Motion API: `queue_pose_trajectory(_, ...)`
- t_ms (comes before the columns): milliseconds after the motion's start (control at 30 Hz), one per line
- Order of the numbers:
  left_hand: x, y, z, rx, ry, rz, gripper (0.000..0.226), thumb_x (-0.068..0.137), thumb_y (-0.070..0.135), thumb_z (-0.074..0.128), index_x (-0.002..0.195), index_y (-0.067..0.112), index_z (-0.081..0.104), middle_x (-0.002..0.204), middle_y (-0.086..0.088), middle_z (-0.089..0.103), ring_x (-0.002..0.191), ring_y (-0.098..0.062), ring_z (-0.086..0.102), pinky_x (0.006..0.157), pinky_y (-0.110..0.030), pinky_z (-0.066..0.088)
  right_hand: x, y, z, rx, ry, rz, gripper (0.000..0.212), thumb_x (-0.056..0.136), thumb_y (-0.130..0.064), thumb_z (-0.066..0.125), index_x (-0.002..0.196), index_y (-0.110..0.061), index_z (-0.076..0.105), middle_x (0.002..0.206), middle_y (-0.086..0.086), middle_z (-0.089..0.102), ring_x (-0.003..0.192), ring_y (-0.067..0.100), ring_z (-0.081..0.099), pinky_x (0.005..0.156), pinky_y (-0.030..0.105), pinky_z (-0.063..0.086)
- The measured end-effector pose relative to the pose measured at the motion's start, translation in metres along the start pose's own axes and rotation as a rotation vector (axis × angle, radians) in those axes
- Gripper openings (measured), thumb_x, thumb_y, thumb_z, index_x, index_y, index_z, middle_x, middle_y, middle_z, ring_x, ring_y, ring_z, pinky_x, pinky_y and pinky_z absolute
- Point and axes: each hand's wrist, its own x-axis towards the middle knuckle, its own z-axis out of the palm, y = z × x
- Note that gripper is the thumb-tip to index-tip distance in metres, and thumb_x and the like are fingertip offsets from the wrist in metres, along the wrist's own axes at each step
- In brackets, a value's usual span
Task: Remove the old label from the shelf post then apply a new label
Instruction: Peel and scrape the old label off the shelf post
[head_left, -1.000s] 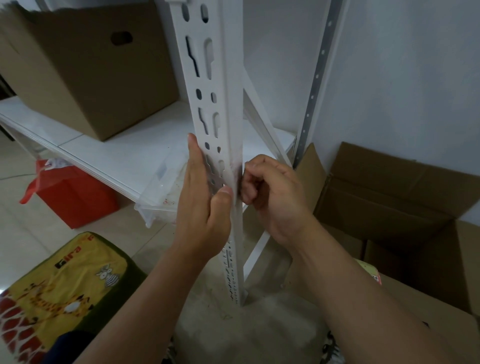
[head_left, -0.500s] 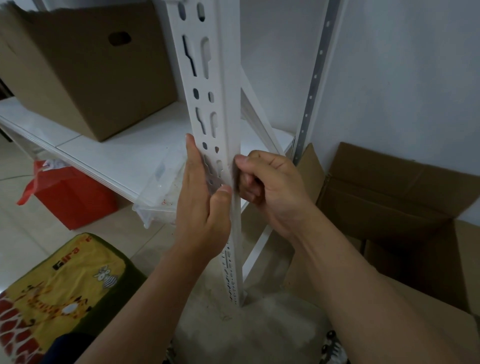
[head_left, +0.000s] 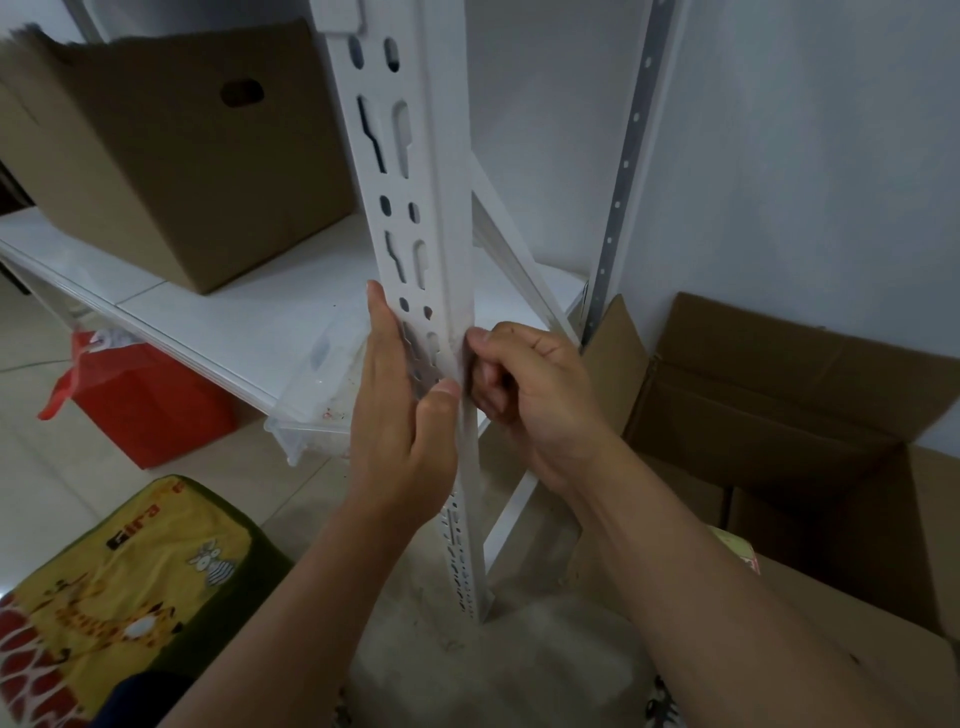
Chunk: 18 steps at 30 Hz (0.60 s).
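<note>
Gripping the white shelf post (head_left: 447, 270) at the centre of the frame, the left hand (head_left: 402, 415) lay flat along the post's slotted left face, fingers straight and pointing up, while its thumb pressed on the post's front edge. The right hand (head_left: 524, 387) sat just right of the post with its fingers curled in tight and the thumb tip set against the post's right face, at a smudged patch. Whether a scrap of the old label was pinched under that thumb could not be told; no label showed plainly on the post.

Compared with a second before, the left hand had kept its place on the post. The right hand had changed: a second earlier its knuckles were bunched against the post, half a second earlier the thumb had stretched up along the edge, and now the thumb tip pushed at nearly the same height as the left hand's thumb.

A closed cardboard box (head_left: 171, 156) stood on the white shelf board (head_left: 249, 322) at upper left, with a clear plastic tray (head_left: 322, 395) at the board's front edge and a red bag (head_left: 145, 400) on the floor under it. An open cardboard box (head_left: 810, 415) sat at right, and a yellow giraffe-print cushion (head_left: 130, 587) lay at lower left.
</note>
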Motion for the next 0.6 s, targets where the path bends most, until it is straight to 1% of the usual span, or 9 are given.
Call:
queue_pose_trajectory(100, -0.0001, -0.0001, 0.0006, 0.017, 0.015, 0.002, 0.086, 0.081, 0.033, 0.034, 0.155, 0.011, -0.003, 0.156, 0.000, 0.027, 0.135, -0.014, 0.038, 0.108, -0.047, 0.040, 0.0004, 0.0002, 0.0007, -0.019, 0.025, 0.003, 0.040, 0.092, -0.007, 0.053, 0.053, -0.010, 0.047, 0.047, 0.001, 0.041, 0.046, 0.013, 0.036, 0.053, 0.028, 0.036)
queue_pose_trajectory(133, -0.0001, -0.0003, 0.0008, 0.013, 0.013, 0.004, 0.086, 0.081, 0.033, 0.034, 0.155, 0.011, -0.003, 0.156, 0.000, 0.027, 0.135, -0.014, 0.038, 0.108, -0.047, 0.040, 0.0005, -0.0003, 0.0008, 0.010, 0.030, 0.013, 0.040, 0.092, -0.007, 0.052, 0.053, -0.009, 0.046, 0.047, 0.003, 0.040, 0.045, 0.013, 0.036, 0.052, 0.027, 0.036)
queue_pose_trajectory(233, 0.0005, -0.0015, 0.0004, 0.010, 0.010, -0.001, 0.085, 0.081, 0.034, 0.033, 0.155, 0.013, -0.003, 0.156, -0.001, 0.027, 0.135, -0.014, 0.038, 0.108, -0.048, 0.041, 0.0024, -0.0044, 0.0014, 0.120, 0.018, 0.054, 0.042, 0.095, -0.018, 0.053, 0.055, -0.006, 0.043, 0.047, 0.008, 0.035, 0.045, 0.017, 0.033, 0.051, 0.027, 0.035)
queue_pose_trajectory(300, 0.0007, -0.0010, 0.0007, 0.014, 0.010, 0.002, 0.085, 0.081, 0.033, 0.033, 0.155, 0.014, -0.003, 0.156, -0.001, 0.026, 0.136, -0.013, 0.037, 0.109, -0.048, 0.040, 0.0051, -0.0069, 0.0021, 0.084, 0.032, 0.071, 0.044, 0.096, -0.022, 0.052, 0.056, -0.005, 0.043, 0.047, 0.009, 0.034, 0.043, 0.017, 0.032, 0.049, 0.027, 0.034)
queue_pose_trajectory(367, 0.0000, 0.0000, 0.0007, 0.015, 0.009, 0.006, 0.085, 0.081, 0.033, 0.033, 0.155, 0.013, -0.003, 0.157, 0.000, 0.025, 0.137, -0.012, 0.035, 0.111, -0.046, 0.038, 0.0071, -0.0076, 0.0038, 0.073, 0.052, 0.078, 0.044, 0.095, -0.018, 0.051, 0.054, -0.006, 0.042, 0.045, 0.009, 0.033, 0.041, 0.016, 0.031, 0.048, 0.027, 0.034)
queue_pose_trajectory(467, -0.0002, -0.0007, 0.0006, 0.015, 0.013, 0.010, 0.086, 0.080, 0.033, 0.033, 0.155, 0.011, -0.002, 0.150, 0.013, 0.026, 0.134, -0.005, 0.036, 0.111, -0.040, 0.037, 0.0064, -0.0082, 0.0048, 0.084, 0.060, 0.077, 0.044, 0.094, -0.017, 0.051, 0.052, -0.008, 0.043, 0.045, 0.008, 0.034, 0.042, 0.017, 0.032, 0.046, 0.025, 0.034)
queue_pose_trajectory(533, 0.0001, -0.0016, 0.0007, 0.010, 0.020, 0.021, 0.085, 0.080, 0.032, 0.033, 0.155, 0.009, -0.001, 0.145, 0.019, 0.029, 0.130, -0.005, 0.039, 0.109, -0.038, 0.038, 0.0046, -0.0078, 0.0047, 0.041, 0.048, 0.063, 0.043, 0.093, -0.018, 0.051, 0.052, -0.007, 0.044, 0.045, 0.008, 0.036, 0.043, 0.017, 0.033, 0.047, 0.024, 0.035)
queue_pose_trajectory(600, 0.0002, -0.0018, 0.0009, 0.006, 0.029, 0.025, 0.085, 0.080, 0.031, 0.034, 0.155, 0.009, 0.000, 0.149, 0.012, 0.031, 0.131, -0.009, 0.041, 0.109, -0.041, 0.039, 0.0020, -0.0073, 0.0055, -0.023, 0.039, 0.036, 0.040, 0.091, -0.013, 0.051, 0.052, -0.007, 0.045, 0.045, 0.008, 0.037, 0.044, 0.017, 0.035, 0.047, 0.022, 0.038)
